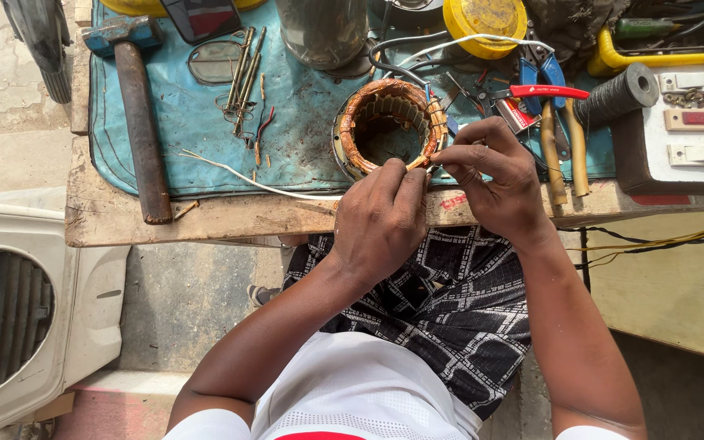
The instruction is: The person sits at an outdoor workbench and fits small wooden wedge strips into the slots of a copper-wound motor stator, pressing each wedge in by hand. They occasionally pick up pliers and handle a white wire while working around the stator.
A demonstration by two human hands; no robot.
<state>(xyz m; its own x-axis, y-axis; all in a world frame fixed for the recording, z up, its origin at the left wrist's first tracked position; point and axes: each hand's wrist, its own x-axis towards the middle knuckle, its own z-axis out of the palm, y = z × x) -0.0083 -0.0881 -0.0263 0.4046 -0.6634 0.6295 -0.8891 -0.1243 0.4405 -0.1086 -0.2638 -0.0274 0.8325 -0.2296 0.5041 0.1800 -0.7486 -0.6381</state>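
A round motor stator (390, 122) wound with copper wire sits on a blue mat (189, 122) on a wooden bench (107, 216). My left hand (382, 218) and my right hand (495, 175) meet at the stator's near right edge. The fingertips of both pinch a thin wire or lead there; the pinched piece is too small to make out clearly.
A hammer (138, 114) lies at the left of the mat, with thin metal tools (244, 77) beside it. Pliers with blue and red handles (543, 85), a black tape roll (619, 94), a yellow round tin (484, 24) and a white switch box (694, 122) crowd the right. A white fan housing (18, 310) stands at lower left.
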